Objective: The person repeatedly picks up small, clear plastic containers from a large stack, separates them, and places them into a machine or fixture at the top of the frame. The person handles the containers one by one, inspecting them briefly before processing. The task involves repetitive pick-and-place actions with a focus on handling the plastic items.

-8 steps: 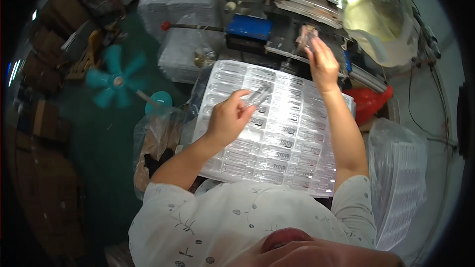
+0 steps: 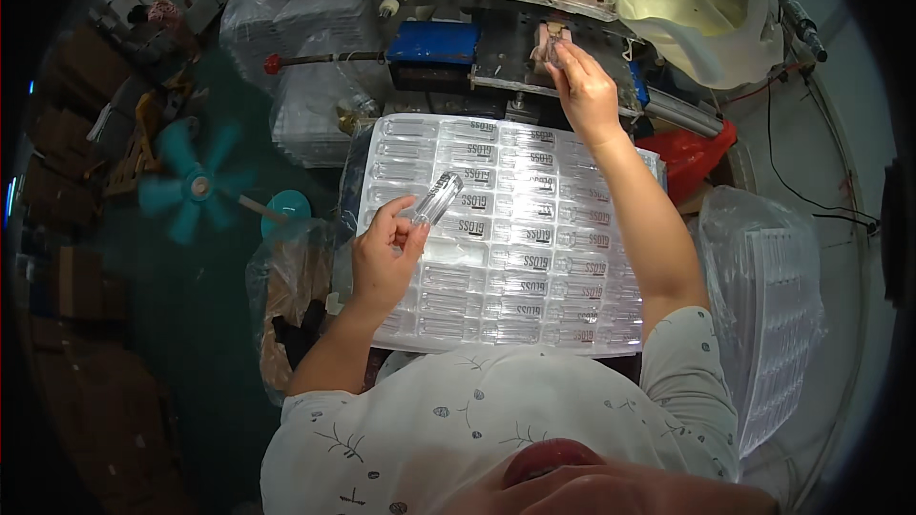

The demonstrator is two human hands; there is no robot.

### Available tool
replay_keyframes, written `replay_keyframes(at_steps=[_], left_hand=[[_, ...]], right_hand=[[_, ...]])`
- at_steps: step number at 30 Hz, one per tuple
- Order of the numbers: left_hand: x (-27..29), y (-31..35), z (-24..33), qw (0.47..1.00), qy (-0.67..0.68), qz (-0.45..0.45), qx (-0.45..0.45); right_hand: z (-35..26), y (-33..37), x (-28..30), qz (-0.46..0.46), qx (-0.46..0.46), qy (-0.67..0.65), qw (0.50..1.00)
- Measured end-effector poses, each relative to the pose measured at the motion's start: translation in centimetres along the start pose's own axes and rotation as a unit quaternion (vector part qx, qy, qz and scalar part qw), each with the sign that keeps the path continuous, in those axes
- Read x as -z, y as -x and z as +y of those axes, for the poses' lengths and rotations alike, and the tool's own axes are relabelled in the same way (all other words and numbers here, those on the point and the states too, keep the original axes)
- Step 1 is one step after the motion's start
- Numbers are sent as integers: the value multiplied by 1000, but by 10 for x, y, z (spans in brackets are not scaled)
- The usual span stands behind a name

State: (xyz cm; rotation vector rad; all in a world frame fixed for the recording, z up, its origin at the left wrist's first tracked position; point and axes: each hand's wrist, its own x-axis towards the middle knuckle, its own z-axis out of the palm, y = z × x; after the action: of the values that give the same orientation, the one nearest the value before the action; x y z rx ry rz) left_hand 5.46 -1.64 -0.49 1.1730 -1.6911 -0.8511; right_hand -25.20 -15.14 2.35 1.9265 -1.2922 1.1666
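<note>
Left hand (image 2: 384, 253), 8 o'clock, pinching clear tube (image 2: 441, 195) low; end-only hold could let it tip. Right hand (image 2: 584, 86), 1 o'clock at pink fixture (image 2: 541, 38): grip obscured, can't tell.

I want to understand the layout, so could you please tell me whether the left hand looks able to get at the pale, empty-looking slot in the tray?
Probably yes: the left hand is beside the slot, with nothing visibly in the way, though it holds a clear tube.

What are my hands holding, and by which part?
Left hand: a clear tube, pinched at its near end. Right hand: at the pinkish fixture; its hold can't be told.
</note>
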Motion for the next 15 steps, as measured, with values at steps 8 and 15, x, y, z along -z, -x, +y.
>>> replay_keyframes(at_steps=[8,15], left_hand=[[2,0,-10,1000,-22,5,-20],[30,-7,-9,994,-105,-7,-20]], right_hand=[[20,5,-22,-31,-14,14,999],[-5,4,7,-82,3,51,995]])
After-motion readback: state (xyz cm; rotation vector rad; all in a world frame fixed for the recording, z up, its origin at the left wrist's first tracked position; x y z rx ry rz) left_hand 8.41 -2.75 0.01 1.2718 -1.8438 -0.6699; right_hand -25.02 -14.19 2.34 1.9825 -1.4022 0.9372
